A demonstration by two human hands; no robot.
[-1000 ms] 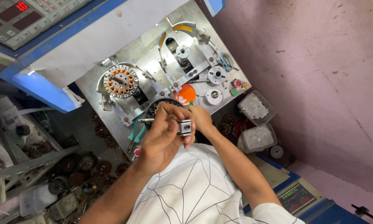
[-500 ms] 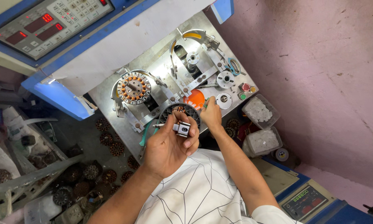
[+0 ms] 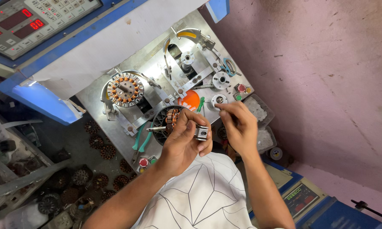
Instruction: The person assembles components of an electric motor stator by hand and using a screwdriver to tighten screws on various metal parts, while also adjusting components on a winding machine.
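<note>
Stator (image 3: 167, 123) in left hand (image 3: 184, 142) grip; right hand (image 3: 237, 125) fingertips pinched, contents indiscernible.

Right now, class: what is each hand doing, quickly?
Left hand: closed around a black wound stator on a metal shaft.
Right hand: fingers pinched near the machine's round spindle; anything held cannot be told.

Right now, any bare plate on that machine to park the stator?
Little. Free strips on the metal plate: its left corner below the mounted stator, and the top edge beside the yellow guard. The centre is crowded: left hand holds the stator, right hand near the buttons.
</note>
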